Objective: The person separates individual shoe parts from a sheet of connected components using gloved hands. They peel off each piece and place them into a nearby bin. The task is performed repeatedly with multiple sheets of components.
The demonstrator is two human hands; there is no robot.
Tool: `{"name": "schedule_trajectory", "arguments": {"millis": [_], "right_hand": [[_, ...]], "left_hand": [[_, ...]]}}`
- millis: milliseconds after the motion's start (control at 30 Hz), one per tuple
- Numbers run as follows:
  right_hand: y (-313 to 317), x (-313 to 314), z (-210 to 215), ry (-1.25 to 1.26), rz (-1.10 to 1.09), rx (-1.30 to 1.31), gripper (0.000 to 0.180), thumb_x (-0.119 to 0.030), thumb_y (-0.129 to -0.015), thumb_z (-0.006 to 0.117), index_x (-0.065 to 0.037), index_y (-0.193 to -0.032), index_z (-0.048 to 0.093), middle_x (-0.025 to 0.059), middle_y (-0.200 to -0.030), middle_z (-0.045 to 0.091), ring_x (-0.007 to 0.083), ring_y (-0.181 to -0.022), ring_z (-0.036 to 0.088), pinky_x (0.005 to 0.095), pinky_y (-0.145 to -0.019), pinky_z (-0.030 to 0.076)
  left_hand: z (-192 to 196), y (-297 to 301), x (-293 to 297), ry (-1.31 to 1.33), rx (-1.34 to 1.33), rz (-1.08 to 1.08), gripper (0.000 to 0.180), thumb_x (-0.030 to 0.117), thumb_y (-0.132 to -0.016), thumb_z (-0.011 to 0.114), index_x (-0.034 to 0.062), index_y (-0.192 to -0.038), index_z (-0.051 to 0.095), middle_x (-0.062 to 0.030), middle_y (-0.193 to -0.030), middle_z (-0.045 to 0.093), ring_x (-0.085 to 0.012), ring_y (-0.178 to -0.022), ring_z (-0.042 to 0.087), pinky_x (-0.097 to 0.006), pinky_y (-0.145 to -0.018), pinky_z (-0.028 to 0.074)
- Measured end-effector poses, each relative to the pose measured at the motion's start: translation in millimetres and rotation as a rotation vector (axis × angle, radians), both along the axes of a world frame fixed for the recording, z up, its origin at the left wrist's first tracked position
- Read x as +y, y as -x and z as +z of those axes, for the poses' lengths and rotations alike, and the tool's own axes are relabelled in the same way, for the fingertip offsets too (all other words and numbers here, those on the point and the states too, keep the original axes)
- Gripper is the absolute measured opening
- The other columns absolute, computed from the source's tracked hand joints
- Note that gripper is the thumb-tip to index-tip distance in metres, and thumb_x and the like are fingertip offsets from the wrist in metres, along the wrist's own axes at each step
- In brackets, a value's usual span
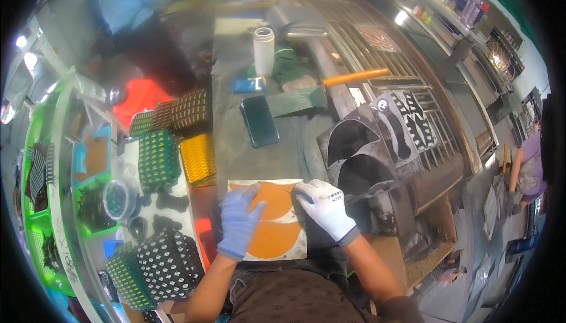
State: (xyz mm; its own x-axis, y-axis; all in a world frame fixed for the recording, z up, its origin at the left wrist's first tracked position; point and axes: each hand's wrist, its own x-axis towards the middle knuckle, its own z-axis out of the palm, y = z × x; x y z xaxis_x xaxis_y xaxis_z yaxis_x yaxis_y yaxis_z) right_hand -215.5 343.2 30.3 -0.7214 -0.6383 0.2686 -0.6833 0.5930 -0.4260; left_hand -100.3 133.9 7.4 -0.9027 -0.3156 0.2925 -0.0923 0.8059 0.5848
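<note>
A flat white plate [299, 245] lies in front of me at the near end of the table. Two orange curved sheet pieces [273, 240] sit on it, one above the other. My left hand [239, 220], in a bluish knit glove, rests over the plate's left side with thumb and fingers apart, the thumb reaching over the orange. At the upper right corner, my right hand [325, 206], in a white glove with a dark cuff, has its fingers curled around the plate's edge. Its fingertips are partly hidden.
Beyond the plate lie a phone [259, 122], a white bottle [263, 51] and an orange-handled tool [356, 77]. Dark curved moulds [358, 152] stand close on the right. Stacks of patterned pieces [168, 267] fill the left side. A person in blue [127, 1] stands far left.
</note>
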Motion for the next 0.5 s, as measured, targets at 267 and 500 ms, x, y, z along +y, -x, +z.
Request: {"name": "schedule_trajectory", "arguments": {"millis": [267, 500], "right_hand": [[7.0, -20.5, -1.0, -0.095, 0.022, -0.007, 0.014, -0.017, -0.087, 0.071, -0.016, -0.100, 0.076, 0.0087, -0.087, 0.070, 0.0299, -0.083, 0.070, 0.0412, -0.073, 0.057], [13.1, -10.2, -1.9, 0.119, 0.117, -0.290, 0.022, -0.017, -0.089, 0.069, -0.008, -0.106, 0.078, 0.0143, -0.095, 0.073, 0.0316, -0.089, 0.072, 0.0379, -0.081, 0.058]], "left_hand": [[0.9, 29.4, -3.5, 0.037, -0.133, -0.032, 0.049, 0.024, -0.084, 0.080, 0.0068, -0.129, 0.071, -0.0184, -0.113, 0.067, -0.0376, -0.108, 0.061, -0.048, -0.098, 0.048], [3.9, 29.1, -2.7, 0.032, -0.146, -0.064, 0.044, 0.021, -0.083, 0.080, 0.0089, -0.125, 0.074, -0.0172, -0.109, 0.066, -0.0360, -0.105, 0.060, -0.047, -0.095, 0.047]]}}
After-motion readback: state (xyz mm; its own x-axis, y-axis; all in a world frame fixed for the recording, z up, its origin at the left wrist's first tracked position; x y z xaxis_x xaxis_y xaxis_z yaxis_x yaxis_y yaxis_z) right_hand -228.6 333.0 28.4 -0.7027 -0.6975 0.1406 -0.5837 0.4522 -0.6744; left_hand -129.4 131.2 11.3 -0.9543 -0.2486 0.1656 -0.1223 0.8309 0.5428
